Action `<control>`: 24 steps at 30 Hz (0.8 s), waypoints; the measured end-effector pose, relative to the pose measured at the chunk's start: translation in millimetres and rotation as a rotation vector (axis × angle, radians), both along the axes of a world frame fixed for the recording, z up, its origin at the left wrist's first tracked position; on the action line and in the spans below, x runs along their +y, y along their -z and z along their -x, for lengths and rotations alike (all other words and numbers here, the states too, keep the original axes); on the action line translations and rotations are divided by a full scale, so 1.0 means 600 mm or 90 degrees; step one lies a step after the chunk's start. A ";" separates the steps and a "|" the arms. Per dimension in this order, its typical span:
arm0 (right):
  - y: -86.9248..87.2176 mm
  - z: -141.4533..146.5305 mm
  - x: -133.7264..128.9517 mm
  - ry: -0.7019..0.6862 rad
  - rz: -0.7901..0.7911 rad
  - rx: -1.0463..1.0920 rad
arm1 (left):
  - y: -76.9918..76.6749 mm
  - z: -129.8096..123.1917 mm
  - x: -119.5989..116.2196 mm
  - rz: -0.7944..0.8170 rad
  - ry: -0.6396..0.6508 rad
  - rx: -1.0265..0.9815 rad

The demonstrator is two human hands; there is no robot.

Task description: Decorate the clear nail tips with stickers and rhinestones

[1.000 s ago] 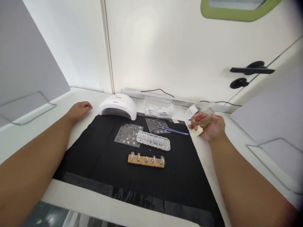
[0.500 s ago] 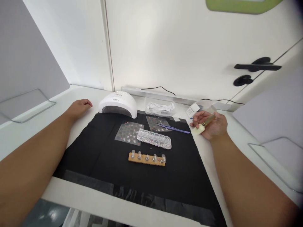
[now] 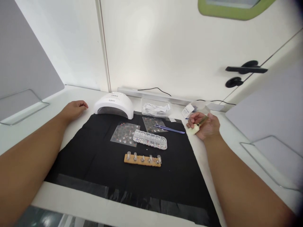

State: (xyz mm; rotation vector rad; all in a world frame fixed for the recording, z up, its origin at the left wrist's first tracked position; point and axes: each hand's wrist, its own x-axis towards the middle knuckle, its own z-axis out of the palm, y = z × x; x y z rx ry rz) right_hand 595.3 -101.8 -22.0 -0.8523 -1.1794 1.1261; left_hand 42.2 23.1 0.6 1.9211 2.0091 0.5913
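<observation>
The near strip of the white table point(image 3: 78, 201) runs below the black cloth point(image 3: 94, 157), with clear tape along the cloth's near edge. A broad band of cloth lies between that edge and the tan strip point(image 3: 138, 162), which carries five stands with clear nail tips. Beyond sit the rhinestone case point(image 3: 150, 139), two sticker sheets point(image 3: 123, 135) and purple tweezers point(image 3: 171, 129), toward the cloth's far edge. Just outside its right edge, near the far right corner, the right hand point(image 3: 209, 127) grasps a gold-capped bottle point(image 3: 195, 129) with curled fingers; it is tilted, cream end toward the cloth, partly hidden. The left hand point(image 3: 74, 110) rests on the table outside the far left corner, fingers slack and released, beside the nail lamp point(image 3: 113, 102).
</observation>
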 end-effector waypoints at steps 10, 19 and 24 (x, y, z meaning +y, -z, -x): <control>0.006 -0.004 0.004 0.009 -0.012 0.037 | 0.000 0.001 0.006 0.007 -0.012 0.014; 0.009 -0.003 0.003 0.021 -0.021 0.047 | 0.015 0.019 0.029 0.030 -0.043 0.043; 0.010 -0.006 0.004 0.021 -0.027 0.056 | 0.019 0.025 0.036 0.029 -0.043 0.055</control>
